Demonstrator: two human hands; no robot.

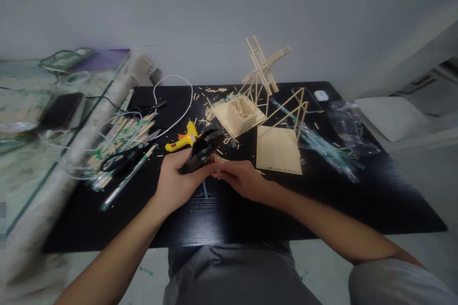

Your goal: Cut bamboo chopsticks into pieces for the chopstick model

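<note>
My left hand [177, 176] is closed around a dark, bulky tool [202, 147] whose kind I cannot make out. Fingertips of my right hand [245, 176] meet those of the left, pinched on a small pale wooden stick [222, 159], mostly hidden by the fingers. Just beyond the left hand lies a yellow glue gun [182, 140]. A wooden windmill-like model [241, 121] with crossed stick blades [263, 64] stands past the hands. To the right of it is a square wooden board [279, 150] with a stick frame [298, 107] rising from it.
Black-handled scissors [123, 162] rest on bundled wooden sticks [103, 171] at the left of the black table [272, 219]. A white cable [191, 97] loops behind. On the right are green-and-clear plastic wrappers [327, 150], crumpled clear plastic [352, 128], a phone [311, 102] and a white case [321, 96].
</note>
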